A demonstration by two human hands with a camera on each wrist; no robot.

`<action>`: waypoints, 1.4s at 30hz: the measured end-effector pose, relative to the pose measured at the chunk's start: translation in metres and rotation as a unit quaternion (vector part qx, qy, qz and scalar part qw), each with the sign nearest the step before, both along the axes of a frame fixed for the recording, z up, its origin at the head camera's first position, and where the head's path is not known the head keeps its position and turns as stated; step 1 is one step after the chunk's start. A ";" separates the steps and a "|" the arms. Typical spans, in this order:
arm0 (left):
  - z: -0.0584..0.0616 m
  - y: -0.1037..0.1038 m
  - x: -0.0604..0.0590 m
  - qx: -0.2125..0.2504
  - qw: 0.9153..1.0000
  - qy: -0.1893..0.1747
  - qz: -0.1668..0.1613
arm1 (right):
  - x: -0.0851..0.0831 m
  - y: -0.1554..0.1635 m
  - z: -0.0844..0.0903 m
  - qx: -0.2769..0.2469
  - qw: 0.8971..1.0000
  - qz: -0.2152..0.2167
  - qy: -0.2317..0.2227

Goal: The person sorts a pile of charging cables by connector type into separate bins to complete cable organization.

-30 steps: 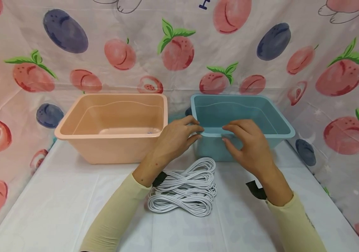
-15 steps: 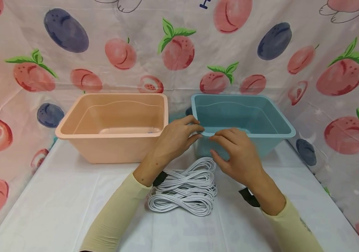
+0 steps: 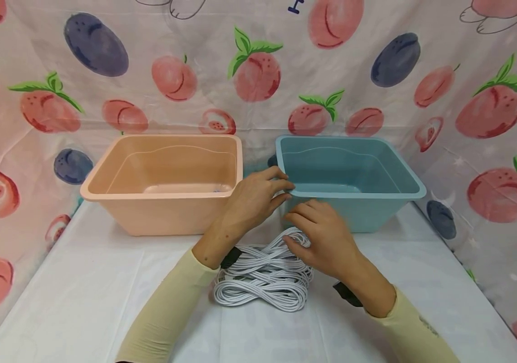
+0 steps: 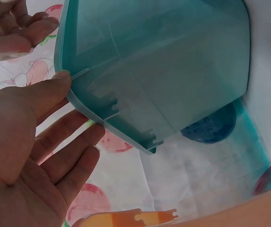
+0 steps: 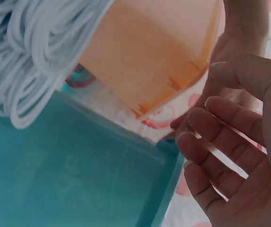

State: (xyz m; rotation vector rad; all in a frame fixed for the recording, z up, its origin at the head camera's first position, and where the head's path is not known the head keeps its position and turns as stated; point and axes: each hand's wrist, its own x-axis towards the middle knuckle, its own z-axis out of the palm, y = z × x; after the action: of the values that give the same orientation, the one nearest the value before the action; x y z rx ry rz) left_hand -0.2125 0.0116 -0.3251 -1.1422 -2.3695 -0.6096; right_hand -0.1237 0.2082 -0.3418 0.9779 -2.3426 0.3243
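Note:
My left hand (image 3: 257, 199) pinches the near left corner of the blue plastic basin (image 3: 363, 214). In the left wrist view, the thumb (image 4: 50, 92) and fingertips meet around that basin's rim (image 4: 86, 109). My right hand (image 3: 324, 238) hovers just in front of the basin, over the far right end of a bundle of white cord (image 3: 263, 272), its fingers loosely bent with nothing between them. The cord lies coiled in figure-eight loops on the table. In the right wrist view, cord loops (image 5: 36, 56) show beside the basin's underside.
A peach-coloured basin (image 3: 168, 217) stands to the left, with a narrow gap between it and the blue one. Both stand on a white-covered table (image 3: 81, 292). A fruit-printed cloth (image 3: 258, 116) hangs behind and at both sides.
My right hand has moved left and toward me, from the front rim of the blue basin to above the cord. The left hand stays at the corner.

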 end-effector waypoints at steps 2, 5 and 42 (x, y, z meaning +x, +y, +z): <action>0.000 0.000 0.001 -0.001 1.000 0.001 0.001 | 0.001 -0.003 -0.003 0.006 1.000 0.003 -0.008; 0.000 0.000 0.001 -0.002 1.000 0.002 0.001 | 0.000 -0.008 -0.009 0.016 1.000 0.007 -0.019; 0.000 0.000 0.001 -0.003 1.000 -0.001 -0.002 | -0.003 -0.031 -0.055 0.132 0.987 0.007 -0.094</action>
State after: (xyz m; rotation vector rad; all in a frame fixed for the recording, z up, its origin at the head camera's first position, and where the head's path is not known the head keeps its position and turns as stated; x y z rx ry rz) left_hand -0.2114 0.0114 -0.3251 -1.1487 -2.3729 -0.6063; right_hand -0.1266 0.1776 -0.3973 1.1313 -2.5989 0.1166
